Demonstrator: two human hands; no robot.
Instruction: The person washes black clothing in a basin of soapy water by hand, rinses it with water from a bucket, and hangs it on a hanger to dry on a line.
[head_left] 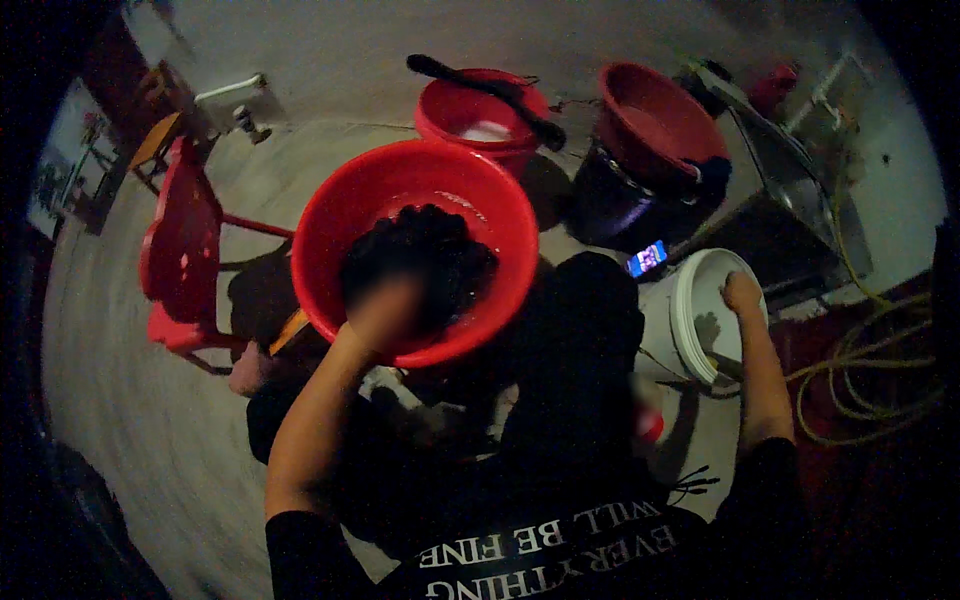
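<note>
A wide red basin [315, 235] stands in front of me, with a dark wet-looking cloth [420, 245] bunched inside it. My left hand [388, 308] reaches over the near rim and touches the cloth. Motion blur smears its fingers, so its grip does not show. To the right, a white bucket [683, 310] leans with its mouth toward my right hand [741, 293]. That hand is closed at the bucket's mouth, near the far rim, and casts a shadow on the inner wall. What its fingers hold, if anything, is hidden.
A red plastic chair [185, 250] stands left. Behind the basin is a red tub [455, 115] with a dark long-handled brush [490, 95] across it. A dull red basin [660, 120] tops a dark bucket [620, 200]. A lit phone [648, 259] and coiled hose [865, 375] are right.
</note>
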